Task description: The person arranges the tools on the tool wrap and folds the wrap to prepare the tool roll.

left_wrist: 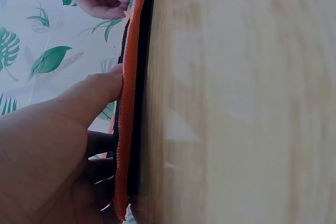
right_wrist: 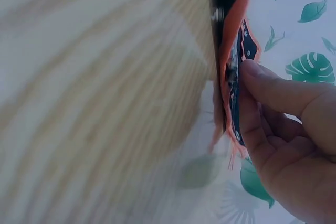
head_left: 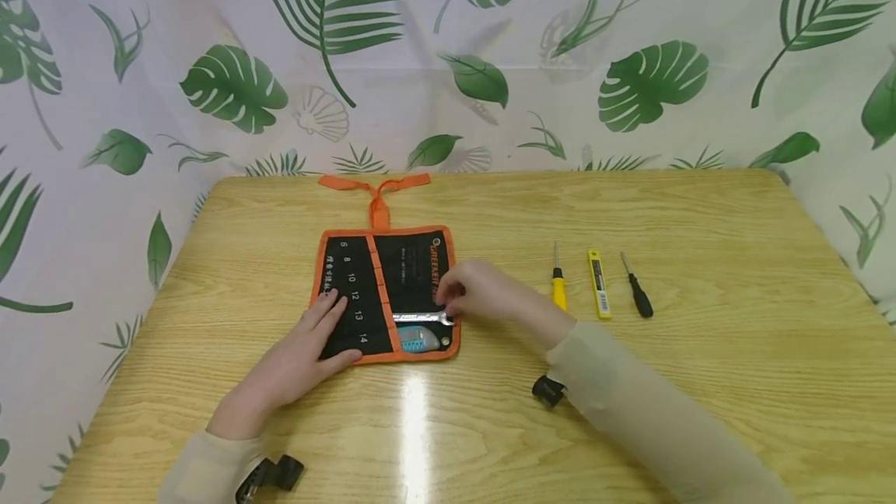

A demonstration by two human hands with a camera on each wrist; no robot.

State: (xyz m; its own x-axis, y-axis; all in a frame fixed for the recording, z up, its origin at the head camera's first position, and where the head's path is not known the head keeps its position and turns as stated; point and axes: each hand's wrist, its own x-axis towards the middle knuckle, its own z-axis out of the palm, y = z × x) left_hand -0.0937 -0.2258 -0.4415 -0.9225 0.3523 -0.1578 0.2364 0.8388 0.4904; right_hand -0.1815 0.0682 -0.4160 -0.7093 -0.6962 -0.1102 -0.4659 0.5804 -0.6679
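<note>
A black tool pouch (head_left: 413, 271) with orange edging lies unfolded on the table, size numbers printed on its pocket side. My left hand (head_left: 294, 360) rests on that side, fingers spread, thumb at the near edge. A silver wrench (head_left: 420, 318) sits partly in a pocket, its open-ended head sticking out to the right. At this head is my right hand (head_left: 483, 294), with thumb and fingers curled; whether they pinch the wrench is hidden. A light-blue utility knife (head_left: 418, 339) lies in the nearest slot. In the right wrist view, the thumb and index finger (right_wrist: 252, 72) meet the pouch's side.
To the right of the pouch lie a yellow-handled screwdriver (head_left: 558, 286), a narrow yellow case with a label (head_left: 598, 283) and a black-handled screwdriver (head_left: 638, 294). Orange ties (head_left: 378, 197) spread out behind the pouch. A leaf-print cloth (head_left: 532, 123) hangs behind the wooden table (head_left: 735, 271).
</note>
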